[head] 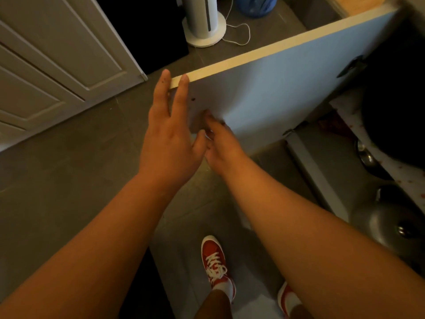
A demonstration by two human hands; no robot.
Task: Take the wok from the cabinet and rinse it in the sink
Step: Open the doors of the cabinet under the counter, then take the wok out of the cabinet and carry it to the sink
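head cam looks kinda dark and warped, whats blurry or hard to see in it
Head view: dim, warm light; wide-angle bending of the cabinet door edge; the right hand is motion-blurred against the door; left hand sharper; the cabinet interior is nearly black, so the wok cannot be made out.

The left hand (170, 132), fingers spread, rests at the free edge of an open cabinet door (287, 88); the right hand (220, 143) sits just beside it, lower on the door, with a dark wok (395, 107) well right inside the cabinet
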